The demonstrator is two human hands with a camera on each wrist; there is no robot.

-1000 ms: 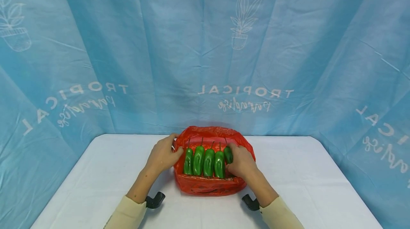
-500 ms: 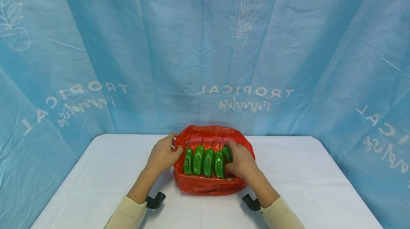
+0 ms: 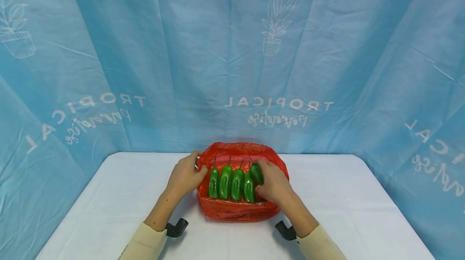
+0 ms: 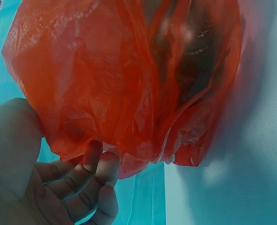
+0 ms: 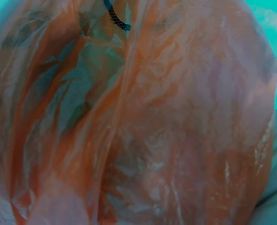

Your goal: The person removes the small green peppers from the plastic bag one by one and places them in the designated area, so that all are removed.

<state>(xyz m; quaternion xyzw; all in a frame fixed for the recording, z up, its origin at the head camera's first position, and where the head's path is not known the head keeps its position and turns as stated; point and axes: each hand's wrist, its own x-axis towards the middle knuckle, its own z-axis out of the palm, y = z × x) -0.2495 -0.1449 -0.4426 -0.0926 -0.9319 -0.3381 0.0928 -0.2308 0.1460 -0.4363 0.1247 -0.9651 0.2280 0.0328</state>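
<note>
Nearest, on the white table (image 3: 363, 203), two light sleeves, the left (image 3: 143, 244) and the right (image 3: 321, 244), reach forward to one red plastic bag (image 3: 237, 212). The left hand (image 3: 184, 174) pinches the bag's rim at its left side, the thumb within. The right hand (image 3: 275, 183) is inside the bag and grasps a green pepper (image 3: 256, 173), which leans at the right end of four more peppers (image 3: 237, 183), standing side by side with stems upward. In the right wrist view the bag's wall hides these fingers.

The pepper is probably light and rather firm, but its glossy skin may slip; the middle of the body seems the better place to hold, since the thin stem could break. The bag looks soft and crumples easily, so its rim needs gentle support. Behind everything hangs a blue curtain (image 3: 232, 58).
</note>
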